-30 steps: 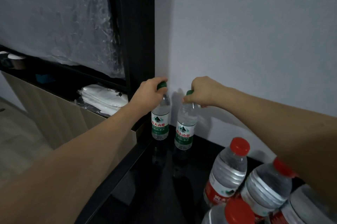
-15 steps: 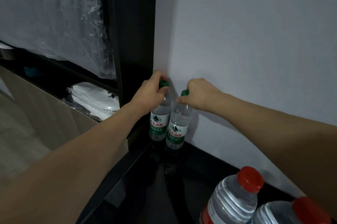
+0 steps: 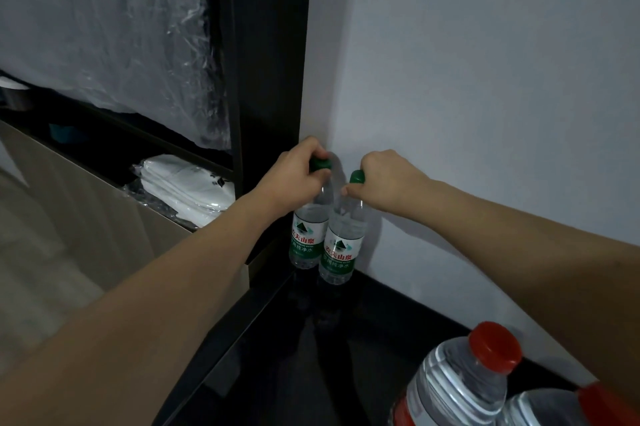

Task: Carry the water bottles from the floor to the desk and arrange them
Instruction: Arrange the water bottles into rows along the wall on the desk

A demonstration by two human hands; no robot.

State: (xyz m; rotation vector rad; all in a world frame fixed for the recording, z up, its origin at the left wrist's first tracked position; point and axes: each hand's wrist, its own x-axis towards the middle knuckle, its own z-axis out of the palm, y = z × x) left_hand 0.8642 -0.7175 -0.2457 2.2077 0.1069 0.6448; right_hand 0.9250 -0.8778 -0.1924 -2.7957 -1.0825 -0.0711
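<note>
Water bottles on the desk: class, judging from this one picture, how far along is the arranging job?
Done: two red-capped bottles stand on the black desk. In hand: the left hand grips one green-capped bottle and the right hand the other, both upright, side by side in the corner by the wall. Left: letting go; the floor is out of view.

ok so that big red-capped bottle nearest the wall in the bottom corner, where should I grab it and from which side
Probably at the neck just under the red cap, coming from above. The red-capped bottle stands upright on the dark desk, its neck much narrower than its wide ribbed body, and a second red-capped bottle crowds its right side. Both hands are busy now: left hand and right hand grip green-capped bottles.
</note>
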